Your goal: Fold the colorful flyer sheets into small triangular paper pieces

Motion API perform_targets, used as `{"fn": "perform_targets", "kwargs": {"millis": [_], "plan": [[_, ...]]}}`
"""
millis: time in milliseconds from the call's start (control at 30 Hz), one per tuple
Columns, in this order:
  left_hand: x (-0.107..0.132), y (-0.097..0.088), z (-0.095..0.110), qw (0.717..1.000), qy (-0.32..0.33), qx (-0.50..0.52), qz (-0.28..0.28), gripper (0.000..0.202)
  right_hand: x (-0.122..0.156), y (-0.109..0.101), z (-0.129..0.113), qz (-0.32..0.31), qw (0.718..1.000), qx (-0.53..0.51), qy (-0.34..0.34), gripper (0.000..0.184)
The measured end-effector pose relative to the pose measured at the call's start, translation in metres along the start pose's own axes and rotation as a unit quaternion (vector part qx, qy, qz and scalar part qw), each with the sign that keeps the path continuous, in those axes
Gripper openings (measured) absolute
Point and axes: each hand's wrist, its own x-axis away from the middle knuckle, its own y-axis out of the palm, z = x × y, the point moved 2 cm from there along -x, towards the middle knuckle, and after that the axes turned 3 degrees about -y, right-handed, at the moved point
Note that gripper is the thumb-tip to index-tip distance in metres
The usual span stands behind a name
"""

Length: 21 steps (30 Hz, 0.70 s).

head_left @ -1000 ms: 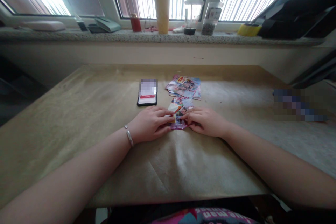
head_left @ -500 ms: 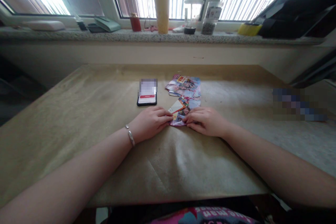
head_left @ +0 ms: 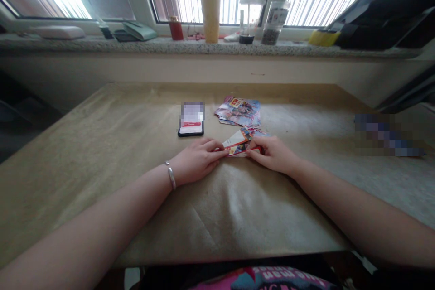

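Note:
A small colourful printed sheet of paper (head_left: 238,148) lies on the table in front of me, partly folded, with a pale diagonal flap showing. My left hand (head_left: 202,158), wearing a silver bangle, holds its left end under the fingertips. At the opposite end my right hand (head_left: 270,152) pinches the paper between thumb and curled fingers, and a red-edged fold shows beside the thumb. Just behind the sheet sits a loose pile of similar printed sheets (head_left: 241,111). To the left of the pile lies a phone (head_left: 190,128) with its screen lit.
A tan cloth covers the table (head_left: 136,118). A blurred-out bluish item (head_left: 387,136) lies at the right. Along the windowsill (head_left: 183,46) stand a tall cup of yellowish drink (head_left: 210,7), a red container (head_left: 176,29), a clear jar (head_left: 273,22) and a dark bag (head_left: 384,16).
The sheet's near edge has been folded up and away from me, making it narrower. My right hand has moved slightly right and away from me; the left has stayed nearly in place.

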Motion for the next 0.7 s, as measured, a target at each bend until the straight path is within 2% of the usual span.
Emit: {"fn": "perform_targets", "kwargs": {"millis": [233, 400, 567, 700], "plan": [[0.001, -0.002, 0.000, 0.999, 0.007, 0.038, -0.002, 0.037, -0.004, -0.003, 0.003, 0.005, 0.999, 0.005, 0.051, 0.024], [0.003, -0.001, 0.000, 0.999, -0.004, 0.036, -0.024, 0.044, -0.004, -0.002, 0.012, -0.007, 0.994, -0.019, 0.107, 0.024], [0.004, -0.001, 0.000, 0.998, -0.006, 0.053, -0.044, 0.053, -0.003, -0.001, 0.019, -0.001, 0.992, -0.014, 0.124, 0.023], [0.002, -0.002, 0.004, 0.996, -0.010, 0.066, -0.056, 0.051, -0.002, -0.002, 0.022, 0.012, 0.990, 0.005, 0.142, 0.021]]}}
